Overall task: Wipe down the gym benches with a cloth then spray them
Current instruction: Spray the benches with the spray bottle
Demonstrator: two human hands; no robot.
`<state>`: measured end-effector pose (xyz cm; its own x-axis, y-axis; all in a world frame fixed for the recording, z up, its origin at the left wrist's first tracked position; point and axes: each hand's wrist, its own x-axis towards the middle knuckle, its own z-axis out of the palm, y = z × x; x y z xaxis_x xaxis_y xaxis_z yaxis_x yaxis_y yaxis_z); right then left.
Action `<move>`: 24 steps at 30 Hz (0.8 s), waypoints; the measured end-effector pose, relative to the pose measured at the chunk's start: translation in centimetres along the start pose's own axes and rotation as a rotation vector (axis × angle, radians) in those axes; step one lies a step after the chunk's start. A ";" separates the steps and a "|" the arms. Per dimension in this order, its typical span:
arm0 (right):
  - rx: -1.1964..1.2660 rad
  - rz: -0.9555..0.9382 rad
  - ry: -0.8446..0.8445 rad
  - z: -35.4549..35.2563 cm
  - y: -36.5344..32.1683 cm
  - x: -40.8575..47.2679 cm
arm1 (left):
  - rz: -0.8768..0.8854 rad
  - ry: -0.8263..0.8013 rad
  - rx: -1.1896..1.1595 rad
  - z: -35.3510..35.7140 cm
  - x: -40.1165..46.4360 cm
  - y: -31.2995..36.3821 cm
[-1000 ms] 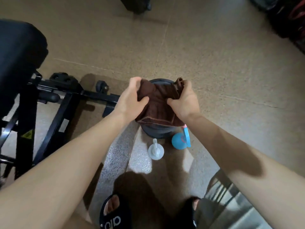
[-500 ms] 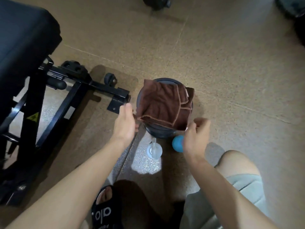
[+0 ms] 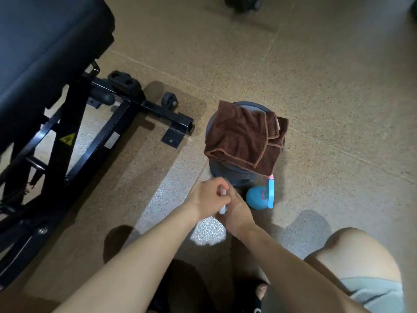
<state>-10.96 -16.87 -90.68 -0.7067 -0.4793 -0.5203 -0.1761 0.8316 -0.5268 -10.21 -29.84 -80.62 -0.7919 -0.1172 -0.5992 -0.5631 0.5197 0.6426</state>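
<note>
Bench [image 3: 42, 48] fills the upper left: black padded top, smooth and faintly glossy, on a black steel frame [image 3: 117, 123] with a yellow warning sticker, a small wheel and a square-tube foot resting on the tan speckled floor [image 3: 327, 86]. Right of the foot stands a dark bucket [image 3: 228, 175]. A brown cloth [image 3: 243, 138], folded loosely with stitched edges, drapes over the bucket's rim and covers most of the opening. Just below the bucket, both hands meet. Left hand [image 3: 211, 195] curls its fingers round a small white bottle [image 3: 223, 208], only the bottle's ends showing. Right hand [image 3: 238, 211] lies against it, touching the same bottle; whether its fingers wrap the bottle cannot be told. Beside the hands to the right, a blue bottle [image 3: 257, 197] with a light-blue and pink trigger sits against the bucket's base. A bare knee [image 3: 352, 256] shows lower right.
</note>
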 end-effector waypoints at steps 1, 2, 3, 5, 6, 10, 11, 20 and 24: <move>-0.041 -0.018 -0.004 0.5 0.3 0.2 | 0.027 0.006 0.025 0.0 -0.4 0.0; -0.044 -0.026 -0.005 0.6 0.3 0.0 | 0.036 0.010 0.037 -0.1 -0.7 -0.2; -0.019 -0.037 0.007 0.6 0.0 -0.3 | 0.028 0.016 0.036 -0.4 -1.0 -0.5; 0.033 -0.076 0.045 0.4 -1.3 -0.8 | -0.027 0.029 0.024 -1.6 -1.7 -1.2; 0.054 -0.093 0.053 0.1 -2.3 -1.0 | -0.059 0.035 0.022 -2.6 -2.1 -1.4; 0.144 -0.164 0.072 -1.8 -7.9 -1.7 | -0.117 0.077 -0.063 -9.2 -3.8 -1.1; 0.164 -0.162 0.059 -2.5 -9.4 -1.8 | -0.097 0.095 -0.078 -11.6 -4.6 -0.6; 0.155 -0.382 0.175 -11.9 -25.1 -0.5 | 0.128 -0.019 -0.326 -27.0 -8.0 -2.0; 0.340 -0.424 0.309 -14.6 -30.0 0.9 | 0.228 -0.141 -0.386 -27.5 -8.9 -4.8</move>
<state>-16.32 -38.15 -65.57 -0.7974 -0.6028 -0.0271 -0.2933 0.4264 -0.8556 -6.97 -54.56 -65.21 -0.8807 0.0931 -0.4644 -0.4467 0.1627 0.8798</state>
